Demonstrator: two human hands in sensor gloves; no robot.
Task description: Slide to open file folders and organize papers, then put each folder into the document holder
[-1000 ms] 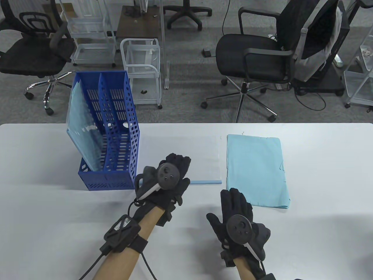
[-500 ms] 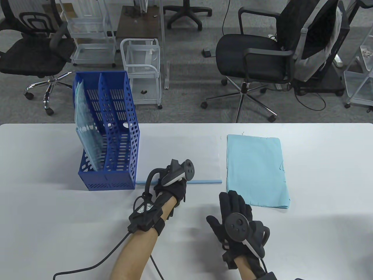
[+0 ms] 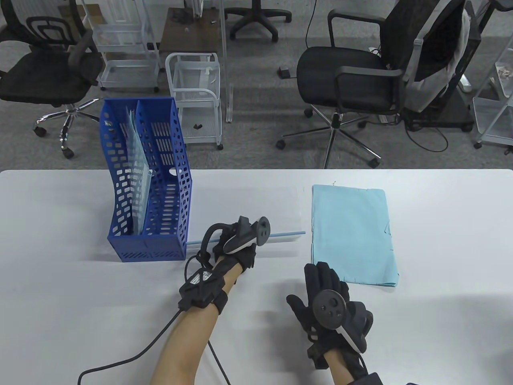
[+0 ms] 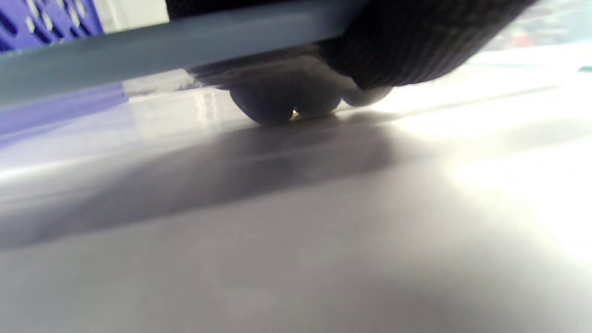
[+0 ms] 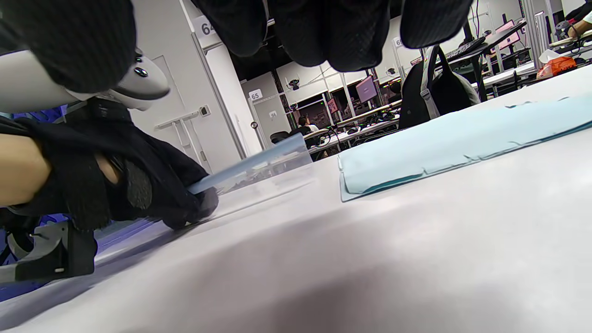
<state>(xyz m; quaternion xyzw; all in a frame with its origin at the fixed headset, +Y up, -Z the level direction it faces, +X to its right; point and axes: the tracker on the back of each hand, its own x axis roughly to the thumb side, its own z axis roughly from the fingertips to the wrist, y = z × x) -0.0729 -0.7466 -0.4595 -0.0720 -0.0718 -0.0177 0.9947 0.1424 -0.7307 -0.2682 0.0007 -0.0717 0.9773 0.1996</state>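
Observation:
A clear file folder (image 3: 248, 208) lies flat mid-table, with a pale blue slide bar (image 3: 286, 235) along its near edge. My left hand (image 3: 236, 242) is turned on its edge and grips that bar near its left end. The bar (image 4: 162, 46) crosses under the curled fingers (image 4: 286, 97) and is raised off the table (image 5: 259, 162). My right hand (image 3: 324, 292) rests flat and open on the table, just short of the stack of light blue papers (image 3: 352, 232). The blue document holder (image 3: 160, 224) stands at the left with one filled folder (image 3: 138, 176) in its left slot.
Office chairs (image 3: 352, 76) and white wire carts (image 3: 196, 96) stand on the floor beyond the table's far edge. The left glove's cable (image 3: 132, 359) trails over the near table. The holder's right slot holds nothing.
The folder in the holder tipped from leaning out leftwards to leaning on the divider. My left hand rolled onto its edge, closed on the slide bar and lifted it. The right hand barely moved.

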